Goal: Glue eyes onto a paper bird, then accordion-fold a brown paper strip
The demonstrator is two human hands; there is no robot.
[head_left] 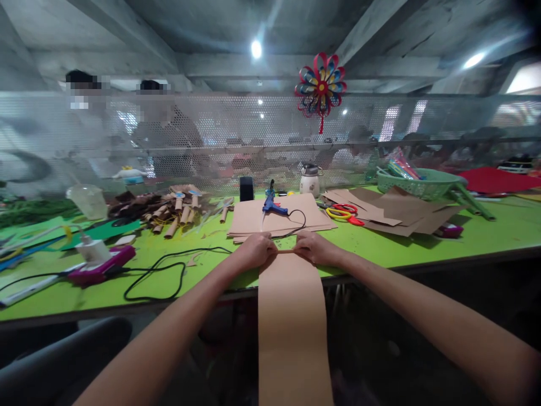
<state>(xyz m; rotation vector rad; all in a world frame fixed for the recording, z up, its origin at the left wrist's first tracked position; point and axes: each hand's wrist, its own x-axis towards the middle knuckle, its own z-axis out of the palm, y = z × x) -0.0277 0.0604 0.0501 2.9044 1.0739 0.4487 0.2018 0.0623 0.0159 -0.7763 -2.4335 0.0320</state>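
A long strip of brown kraft paper (291, 327) hangs from the green table's (380, 248) front edge down toward me. My left hand (256, 251) and my right hand (313, 247) are both closed on the strip's far end, fingers curled over it side by side. Just beyond them lies a stack of brown paper sheets (253, 221) with a blue glue gun (274, 207) on top, its black cord looping to the right.
Red and yellow scissors (344, 214), loose brown sheets (406, 217) and a green basket (418, 183) lie right. Rolled paper tubes (173, 217), a pink power strip (99, 265) and black cable (160, 279) lie left. Two people sit behind a mesh screen (211, 146); a paper pinwheel (320, 86) hangs there.
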